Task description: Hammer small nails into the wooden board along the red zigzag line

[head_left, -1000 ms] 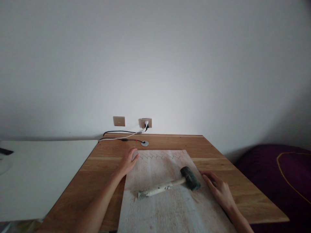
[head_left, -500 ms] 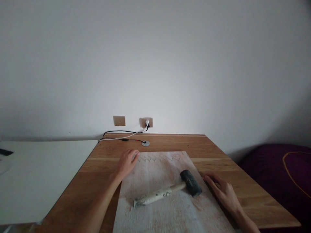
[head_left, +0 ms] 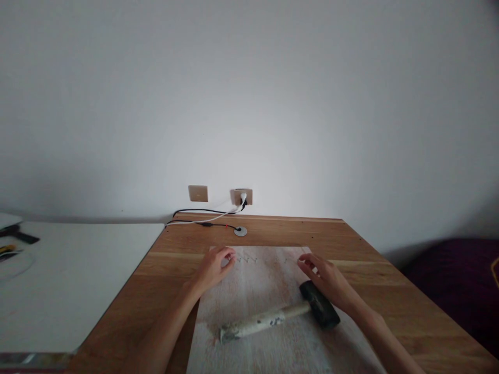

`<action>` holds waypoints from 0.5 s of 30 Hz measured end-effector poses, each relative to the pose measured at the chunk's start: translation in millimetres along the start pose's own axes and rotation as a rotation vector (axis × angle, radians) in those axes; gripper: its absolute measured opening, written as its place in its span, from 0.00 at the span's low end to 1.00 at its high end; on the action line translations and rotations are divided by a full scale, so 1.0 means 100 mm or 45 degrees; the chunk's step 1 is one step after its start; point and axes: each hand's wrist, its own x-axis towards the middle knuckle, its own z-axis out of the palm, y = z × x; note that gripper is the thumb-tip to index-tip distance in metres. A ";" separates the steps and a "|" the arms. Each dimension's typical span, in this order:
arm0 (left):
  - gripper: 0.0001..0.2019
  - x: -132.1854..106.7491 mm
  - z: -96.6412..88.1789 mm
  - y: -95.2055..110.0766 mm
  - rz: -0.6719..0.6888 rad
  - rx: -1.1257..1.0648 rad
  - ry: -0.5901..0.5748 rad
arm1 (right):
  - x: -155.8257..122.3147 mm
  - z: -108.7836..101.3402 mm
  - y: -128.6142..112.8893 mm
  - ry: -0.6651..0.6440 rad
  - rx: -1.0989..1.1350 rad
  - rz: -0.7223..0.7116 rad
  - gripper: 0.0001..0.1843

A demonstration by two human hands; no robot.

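Observation:
A whitewashed wooden board (head_left: pixel 268 291) lies on the table, with a row of thin nails (head_left: pixel 247 259) standing at a slant near its far edge. My left hand (head_left: pixel 218 267) rests at the board's far left corner, thumb and fingers curled about the leftmost nail. At the right end of the row, my right hand (head_left: pixel 325 278) reaches over the board with its fingertips pinched at the rightmost nail. Both of these nails are mostly hidden by the fingers. A rubber mallet (head_left: pixel 268 319) lies across the board, its black head to the right, just below my right hand.
The wooden table (head_left: pixel 374 280) meets the wall, where a socket (head_left: pixel 242 197) holds plugs with black and white cables (head_left: pixel 206 218). A white table (head_left: pixel 78 270) adjoins on the left, with dark items on it. Dark purple fabric (head_left: pixel 456 285) bulges at the right.
My right hand has moved from beside the board's right edge up to the right end of the nail row. My left hand has shifted slightly inward onto the leftmost nail. The view has shifted a little.

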 end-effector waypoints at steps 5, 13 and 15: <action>0.06 0.01 -0.01 0.03 -0.002 -0.018 -0.021 | -0.56 0.01 -0.71 -0.183 -0.048 -0.409 0.17; 0.06 0.00 0.00 0.02 0.024 -0.014 -0.026 | -0.74 0.33 -0.99 -0.379 -0.106 -0.537 0.19; 0.06 0.01 0.01 0.02 0.027 -0.010 -0.031 | -0.79 0.29 -0.98 -0.407 -0.105 -0.550 0.17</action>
